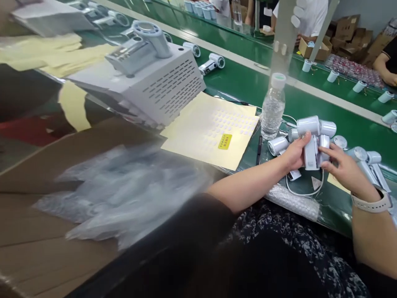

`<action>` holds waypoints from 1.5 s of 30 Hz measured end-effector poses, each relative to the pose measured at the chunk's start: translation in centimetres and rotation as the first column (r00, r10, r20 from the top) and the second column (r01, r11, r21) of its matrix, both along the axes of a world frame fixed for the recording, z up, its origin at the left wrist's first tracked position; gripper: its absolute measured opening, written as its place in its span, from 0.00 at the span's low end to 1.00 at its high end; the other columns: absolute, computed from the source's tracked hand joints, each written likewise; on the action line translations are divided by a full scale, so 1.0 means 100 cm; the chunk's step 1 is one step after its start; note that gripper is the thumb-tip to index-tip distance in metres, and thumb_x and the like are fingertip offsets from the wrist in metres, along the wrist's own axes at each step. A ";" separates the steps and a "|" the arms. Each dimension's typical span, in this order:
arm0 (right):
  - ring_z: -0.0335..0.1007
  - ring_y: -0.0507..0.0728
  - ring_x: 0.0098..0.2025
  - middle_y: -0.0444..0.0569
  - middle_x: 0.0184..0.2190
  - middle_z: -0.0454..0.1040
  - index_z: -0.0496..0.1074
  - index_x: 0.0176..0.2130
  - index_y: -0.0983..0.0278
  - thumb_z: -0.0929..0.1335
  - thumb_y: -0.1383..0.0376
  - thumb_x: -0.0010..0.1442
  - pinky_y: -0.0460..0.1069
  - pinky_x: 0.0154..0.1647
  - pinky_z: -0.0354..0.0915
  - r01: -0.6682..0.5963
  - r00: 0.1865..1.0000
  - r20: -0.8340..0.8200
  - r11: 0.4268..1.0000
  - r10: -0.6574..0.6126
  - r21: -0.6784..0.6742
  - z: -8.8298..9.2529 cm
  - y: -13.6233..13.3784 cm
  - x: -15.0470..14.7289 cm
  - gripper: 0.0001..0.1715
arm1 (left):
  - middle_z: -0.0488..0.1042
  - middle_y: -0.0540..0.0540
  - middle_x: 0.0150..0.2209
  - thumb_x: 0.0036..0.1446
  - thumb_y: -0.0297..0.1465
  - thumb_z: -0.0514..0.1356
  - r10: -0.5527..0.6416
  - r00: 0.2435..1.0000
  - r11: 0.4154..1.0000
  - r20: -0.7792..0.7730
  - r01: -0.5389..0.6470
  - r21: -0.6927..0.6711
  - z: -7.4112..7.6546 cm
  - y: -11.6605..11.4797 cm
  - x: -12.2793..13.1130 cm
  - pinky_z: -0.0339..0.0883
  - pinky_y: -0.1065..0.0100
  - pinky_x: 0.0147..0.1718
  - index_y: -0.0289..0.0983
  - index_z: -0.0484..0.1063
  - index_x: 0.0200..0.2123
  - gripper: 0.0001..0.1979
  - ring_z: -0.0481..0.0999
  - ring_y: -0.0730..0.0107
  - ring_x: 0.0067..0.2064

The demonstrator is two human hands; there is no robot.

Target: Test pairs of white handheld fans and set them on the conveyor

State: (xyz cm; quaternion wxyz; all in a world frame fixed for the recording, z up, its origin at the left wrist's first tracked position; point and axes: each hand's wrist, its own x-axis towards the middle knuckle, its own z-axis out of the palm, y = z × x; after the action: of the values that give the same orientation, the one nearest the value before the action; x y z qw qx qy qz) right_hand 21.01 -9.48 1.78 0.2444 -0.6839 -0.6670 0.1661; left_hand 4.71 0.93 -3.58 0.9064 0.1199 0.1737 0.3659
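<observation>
My left hand [294,155] is closed on a white hairdryer-shaped device [311,155], its thumb on the handle below the round barrel. My right hand [345,167], with a pale watch strap at the wrist, has its fingers around the handle of a second such device [324,147] right beside the first. Both are held side by side over the bench. Underneath and around them lie more of these devices [278,145] and a white cable [305,193]. Another group of devices [372,161] lies to the right of my right hand.
A capped water bottle [273,109] stands left of my hands. Farther left are a yellow sticker sheet [214,128], a slotted grey metal box [155,87] bearing a device, and a carton [37,215] with clear plastic bags. Beyond runs a green conveyor [248,78] with parts; co-workers sit opposite.
</observation>
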 end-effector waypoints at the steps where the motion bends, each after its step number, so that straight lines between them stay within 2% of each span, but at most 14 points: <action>1: 0.87 0.72 0.61 0.67 0.69 0.82 0.80 0.71 0.60 0.61 0.27 0.77 0.65 0.58 0.84 0.049 0.999 -0.013 0.998 -0.050 -0.031 -0.003 -0.003 0.003 0.51 | 0.88 0.39 0.35 0.80 0.49 0.64 -0.080 0.996 0.997 -0.041 0.080 0.004 0.002 0.001 -0.004 0.84 0.52 0.57 0.33 0.85 0.43 0.24 0.89 0.58 0.38; 4: 0.90 0.67 0.46 0.64 0.48 0.89 0.80 0.63 0.64 0.56 0.43 0.86 0.58 0.45 0.81 0.242 0.959 0.182 0.961 -0.216 -0.136 -0.012 -0.004 0.003 0.37 | 0.90 0.34 0.40 0.86 0.49 0.48 -0.209 0.968 0.977 -0.140 0.212 0.006 0.009 0.005 -0.016 0.86 0.51 0.55 0.32 0.86 0.47 0.34 0.91 0.55 0.40; 6: 0.89 0.69 0.43 0.62 0.38 0.87 0.82 0.51 0.65 0.66 0.54 0.84 0.57 0.43 0.77 0.270 0.925 0.323 0.945 -0.201 -0.186 -0.019 -0.004 -0.010 0.21 | 0.91 0.34 0.42 0.86 0.50 0.50 -0.165 0.973 0.985 -0.159 0.169 0.014 0.011 0.006 -0.022 0.86 0.52 0.58 0.33 0.86 0.49 0.32 0.93 0.54 0.44; 9: 0.90 0.70 0.47 0.65 0.44 0.89 0.81 0.47 0.66 0.71 0.68 0.76 0.54 0.42 0.72 0.187 0.919 0.385 0.956 -0.087 -0.228 -0.029 -0.006 -0.041 0.05 | 0.92 0.34 0.44 0.82 0.53 0.57 -0.040 0.987 0.996 -0.155 0.053 0.078 0.011 0.007 -0.027 0.85 0.52 0.62 0.34 0.86 0.44 0.30 0.94 0.51 0.51; 13: 0.90 0.77 0.47 0.73 0.47 0.87 0.77 0.57 0.72 0.69 0.65 0.80 0.56 0.38 0.67 0.173 0.901 0.430 0.953 -0.052 -0.247 -0.029 -0.010 -0.059 0.14 | 0.92 0.35 0.46 0.75 0.64 0.61 0.065 0.994 0.981 -0.086 -0.047 0.190 0.011 0.007 -0.035 0.83 0.49 0.67 0.37 0.82 0.36 0.35 0.91 0.45 0.62; 18: 0.89 0.77 0.44 0.75 0.43 0.87 0.77 0.50 0.70 0.65 0.70 0.78 0.58 0.38 0.68 0.197 0.862 0.506 0.934 -0.019 -0.300 -0.023 -0.011 -0.044 0.10 | 0.91 0.35 0.53 0.67 0.72 0.64 0.124 0.992 0.964 -0.020 -0.116 0.239 0.016 0.008 -0.040 0.80 0.45 0.70 0.38 0.78 0.32 0.40 0.86 0.41 0.71; 20: 0.89 0.70 0.41 0.66 0.41 0.88 0.76 0.47 0.64 0.66 0.71 0.76 0.56 0.39 0.72 0.114 0.923 0.384 0.937 0.023 -0.329 -0.019 -0.013 -0.042 0.08 | 0.90 0.35 0.55 0.67 0.73 0.63 0.130 0.991 0.968 -0.018 -0.123 0.218 0.018 0.008 -0.039 0.80 0.46 0.71 0.38 0.77 0.31 0.41 0.85 0.41 0.72; 22: 0.87 0.65 0.37 0.57 0.37 0.87 0.77 0.47 0.62 0.69 0.61 0.77 0.56 0.40 0.76 -0.046 0.999 -0.007 0.924 0.047 -0.378 -0.016 -0.014 -0.043 0.07 | 0.90 0.36 0.57 0.67 0.74 0.61 0.147 0.989 0.971 0.008 -0.146 0.189 0.019 0.008 -0.038 0.79 0.48 0.71 0.38 0.76 0.30 0.42 0.84 0.43 0.73; 24: 0.86 0.64 0.33 0.52 0.33 0.85 0.79 0.49 0.61 0.76 0.42 0.71 0.57 0.38 0.80 -0.187 0.879 -0.476 0.909 -0.013 -0.372 -0.014 -0.016 -0.048 0.26 | 0.89 0.37 0.59 0.66 0.75 0.61 0.177 0.983 0.968 0.037 -0.181 0.172 0.020 0.008 -0.037 0.79 0.50 0.72 0.38 0.76 0.29 0.43 0.83 0.46 0.74; 26: 0.83 0.63 0.28 0.50 0.28 0.83 0.81 0.46 0.62 0.84 0.26 0.50 0.58 0.34 0.82 -0.181 0.711 -0.690 0.913 -0.135 -0.365 -0.013 -0.016 -0.055 0.48 | 0.89 0.38 0.59 0.66 0.76 0.60 0.209 0.977 0.961 0.039 -0.212 0.175 0.022 0.007 -0.036 0.79 0.53 0.72 0.38 0.75 0.28 0.44 0.83 0.48 0.74; 29: 0.80 0.60 0.24 0.48 0.24 0.81 0.80 0.37 0.61 0.87 0.22 0.33 0.56 0.30 0.82 -0.030 0.625 -0.741 0.941 -0.246 -0.338 -0.014 -0.018 -0.068 0.54 | 0.89 0.39 0.56 0.68 0.76 0.56 0.229 0.973 0.956 0.031 -0.231 0.182 0.026 0.005 -0.036 0.79 0.56 0.70 0.38 0.74 0.27 0.46 0.85 0.51 0.71; 35: 0.77 0.54 0.23 0.42 0.22 0.79 0.75 0.36 0.58 0.85 0.25 0.50 0.49 0.26 0.78 0.101 0.587 -0.792 0.985 -0.170 -0.137 -0.019 -0.031 -0.085 0.45 | 0.88 0.37 0.59 0.68 0.78 0.51 0.274 0.960 0.951 0.065 -0.280 0.130 0.036 0.001 -0.035 0.76 0.52 0.75 0.38 0.71 0.27 0.48 0.85 0.50 0.71; 42: 0.58 0.49 0.13 0.33 0.15 0.65 0.70 0.35 0.57 0.85 0.26 0.49 0.44 0.13 0.56 0.026 0.486 -0.839 0.963 -0.246 -0.267 -0.022 -0.032 -0.083 0.46 | 0.87 0.36 0.62 0.61 0.76 0.65 0.304 0.950 0.913 -0.078 -0.267 0.308 0.029 -0.007 -0.035 0.76 0.51 0.73 0.38 0.73 0.29 0.43 0.79 0.42 0.77; 45: 0.60 0.50 0.15 0.34 0.15 0.66 0.71 0.35 0.57 0.84 0.26 0.54 0.45 0.15 0.59 -0.014 0.535 -0.823 0.972 -0.191 -0.235 -0.019 -0.033 -0.078 0.44 | 0.87 0.35 0.61 0.65 0.75 0.61 0.281 0.958 0.916 -0.053 -0.252 0.311 0.029 -0.005 -0.036 0.76 0.50 0.72 0.38 0.72 0.29 0.43 0.78 0.42 0.77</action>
State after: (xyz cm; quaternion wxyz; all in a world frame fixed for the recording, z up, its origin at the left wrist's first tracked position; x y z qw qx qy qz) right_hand 13.17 -12.76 -0.16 0.4678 -0.5752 -0.4102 0.5310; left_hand 1.07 0.41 -0.69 0.8096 0.2493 0.1742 0.5020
